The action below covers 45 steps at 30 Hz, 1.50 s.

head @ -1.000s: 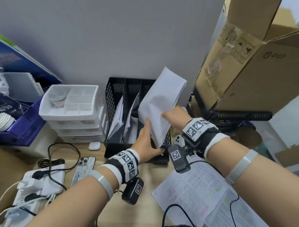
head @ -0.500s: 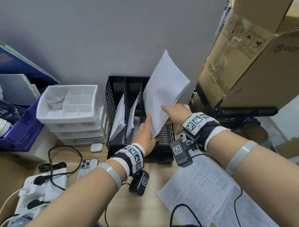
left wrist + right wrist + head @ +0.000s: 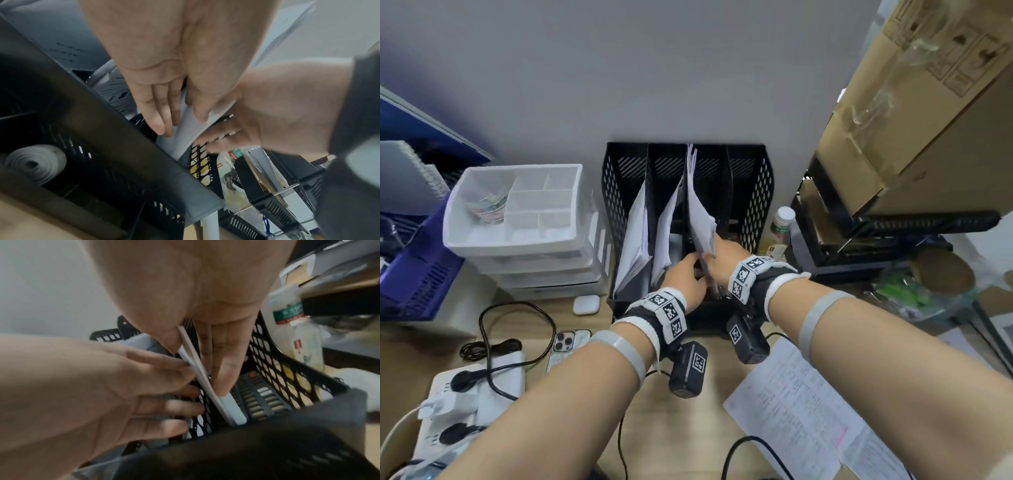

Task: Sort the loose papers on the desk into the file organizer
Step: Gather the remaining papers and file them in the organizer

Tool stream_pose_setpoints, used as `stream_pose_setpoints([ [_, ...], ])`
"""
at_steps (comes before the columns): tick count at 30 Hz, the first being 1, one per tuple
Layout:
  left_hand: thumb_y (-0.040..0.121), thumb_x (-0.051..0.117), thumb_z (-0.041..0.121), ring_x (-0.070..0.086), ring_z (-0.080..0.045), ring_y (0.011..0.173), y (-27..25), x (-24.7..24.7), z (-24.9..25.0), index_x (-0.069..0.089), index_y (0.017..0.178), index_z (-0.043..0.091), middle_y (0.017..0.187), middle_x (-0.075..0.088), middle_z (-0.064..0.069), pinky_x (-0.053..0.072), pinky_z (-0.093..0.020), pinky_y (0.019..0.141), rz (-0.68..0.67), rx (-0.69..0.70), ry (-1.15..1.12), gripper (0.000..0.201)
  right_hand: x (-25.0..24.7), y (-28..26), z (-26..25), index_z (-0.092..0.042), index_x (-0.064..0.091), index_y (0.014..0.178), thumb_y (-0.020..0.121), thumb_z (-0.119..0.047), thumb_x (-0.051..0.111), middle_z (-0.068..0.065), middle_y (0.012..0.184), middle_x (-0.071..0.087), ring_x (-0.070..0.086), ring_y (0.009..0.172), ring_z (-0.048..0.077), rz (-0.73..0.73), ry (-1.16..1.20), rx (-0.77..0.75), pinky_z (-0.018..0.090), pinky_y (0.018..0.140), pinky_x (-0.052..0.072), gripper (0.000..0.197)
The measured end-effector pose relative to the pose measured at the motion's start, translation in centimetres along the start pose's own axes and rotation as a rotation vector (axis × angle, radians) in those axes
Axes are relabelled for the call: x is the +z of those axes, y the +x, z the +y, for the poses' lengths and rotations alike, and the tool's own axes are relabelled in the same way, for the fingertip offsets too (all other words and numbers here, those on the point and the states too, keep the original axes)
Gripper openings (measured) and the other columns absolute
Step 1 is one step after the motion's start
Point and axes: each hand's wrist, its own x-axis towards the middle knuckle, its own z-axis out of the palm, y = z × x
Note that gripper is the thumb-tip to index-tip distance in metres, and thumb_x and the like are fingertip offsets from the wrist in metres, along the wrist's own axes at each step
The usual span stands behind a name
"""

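Note:
A black mesh file organizer (image 3: 756,205) stands against the wall, with white papers in its two left slots. A stack of white papers (image 3: 700,219) stands upright in the third slot, its lower edge down inside. Both hands hold it at its near lower corner. My left hand (image 3: 688,274) pinches the stack (image 3: 185,134) between thumb and fingers (image 3: 158,113). From the right side my right hand (image 3: 717,255) grips the stack (image 3: 232,408), thumb on one face and fingers (image 3: 222,369) on the other. Printed loose sheets (image 3: 808,411) lie on the desk at the near right.
A white drawer unit (image 3: 524,219) stands left of the organizer, beside a blue basket (image 3: 417,274). An earbuds case (image 3: 585,304), a phone (image 3: 566,346), a power strip (image 3: 465,404) and cables lie near left. A bottle (image 3: 779,233) and a cardboard box (image 3: 928,120) crowd the right.
The paper stack was held high above the organizer; both hands have brought it down and forward into the third slot.

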Motion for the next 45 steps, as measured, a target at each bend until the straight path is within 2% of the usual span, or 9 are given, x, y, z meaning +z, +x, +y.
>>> stream_pose_setpoints([
  [4, 0.090, 0.058, 0.015, 0.071, -0.025, 0.090, 0.0, 0.1, -1.6, 0.058, 0.129, 0.019, 0.088, 0.070, 0.001, 0.060, -0.038, 0.084, 0.057, -0.051, -0.124, 0.039, 2.4, 0.5, 1.1, -0.017, 0.030, 0.141, 0.098, -0.029, 0.043, 0.022, 0.109, 0.064, 0.069, 0.089, 0.037, -0.115, 0.141, 0.040, 0.052, 0.077, 0.058, 0.047],
  [10, 0.100, 0.051, 0.012, 0.059, -0.018, 0.043, -2.7, 1.1, -1.0, 0.050, 0.080, 0.012, 0.066, 0.067, -0.014, 0.045, -0.022, 0.035, -0.059, -0.099, -0.370, 0.020, 2.0, -0.5, 3.1, -0.017, 0.048, 0.129, 0.088, -0.036, 0.057, 0.007, 0.100, 0.068, 0.067, 0.088, 0.026, -0.038, 0.160, -0.062, 0.035, 0.080, 0.055, 0.047],
  [15, 0.103, 0.051, 0.019, 0.064, -0.020, 0.049, -3.9, 6.5, -0.3, 0.062, 0.077, 0.006, 0.064, 0.070, -0.012, 0.055, -0.027, 0.051, -0.434, -0.087, -0.338, 0.031, 1.9, -4.4, 10.9, -0.018, 0.064, 0.112, 0.093, -0.019, 0.053, 0.003, 0.090, 0.069, 0.068, 0.074, 0.018, 0.061, 0.534, 0.099, 0.028, 0.064, 0.056, 0.022],
  [20, 0.093, 0.065, 0.015, 0.072, -0.028, 0.093, -3.0, 11.7, -2.6, 0.071, 0.098, 0.013, 0.100, 0.074, -0.010, 0.056, -0.037, 0.087, -0.482, -0.023, 0.003, 0.009, 3.8, -10.7, 19.8, -0.019, 0.064, 0.086, 0.092, -0.007, 0.047, 0.005, 0.074, 0.062, 0.057, 0.057, 0.018, 0.195, 0.742, 0.500, 0.024, 0.052, 0.042, 0.021],
  [27, 0.088, 0.068, 0.021, 0.060, -0.033, 0.121, -3.9, 19.1, -3.7, 0.046, 0.143, 0.010, 0.137, 0.060, -0.014, 0.049, -0.038, 0.101, -0.456, 0.038, 0.350, 0.061, 12.3, -22.2, 29.2, -0.019, 0.052, 0.082, 0.080, -0.024, 0.058, 0.001, 0.082, 0.053, 0.053, 0.084, 0.023, 0.056, 0.600, 0.882, 0.025, 0.057, 0.036, 0.008],
  [34, 0.094, 0.063, 0.028, 0.059, -0.030, 0.096, -3.6, 20.9, -3.3, 0.057, 0.128, 0.000, 0.124, 0.066, -0.019, 0.043, -0.033, 0.077, -0.561, -0.069, 0.436, 0.044, 14.0, -23.7, 28.8, -0.010, 0.043, 0.140, 0.089, -0.015, 0.061, 0.016, 0.092, 0.070, 0.061, 0.059, 0.021, 0.232, 1.089, 0.980, 0.029, 0.054, 0.047, 0.054],
  [36, 0.098, 0.058, 0.024, 0.061, -0.035, 0.110, -3.2, 20.6, -3.4, 0.057, 0.130, -0.001, 0.131, 0.063, -0.020, 0.045, -0.034, 0.084, -0.583, -0.057, 0.460, 0.041, 14.0, -23.8, 28.5, -0.004, 0.052, 0.132, 0.091, -0.009, 0.060, 0.018, 0.087, 0.067, 0.056, 0.050, 0.015, 0.239, 1.189, 0.979, 0.026, 0.051, 0.046, 0.042],
  [41, 0.095, 0.057, 0.020, 0.060, -0.037, 0.121, -2.3, 18.6, -4.0, 0.047, 0.143, 0.016, 0.135, 0.061, -0.011, 0.050, -0.049, 0.104, -0.535, -0.114, 0.309, 0.049, 12.9, -23.5, 30.0, -0.027, 0.068, 0.099, 0.084, -0.018, 0.057, 0.005, 0.104, 0.067, 0.062, 0.085, 0.020, 0.285, 0.883, 0.901, 0.026, 0.074, 0.051, 0.021],
  [45, 0.086, 0.059, 0.024, 0.064, -0.033, 0.118, -1.3, 17.1, -4.8, 0.053, 0.140, 0.027, 0.134, 0.066, -0.005, 0.051, -0.054, 0.104, -0.471, -0.147, 0.169, 0.055, 12.4, -24.8, 32.3, -0.022, 0.047, 0.130, 0.076, -0.035, 0.061, 0.016, 0.133, 0.043, 0.046, 0.122, 0.036, 0.341, 0.450, 1.275, 0.043, 0.100, 0.047, 0.058],
])
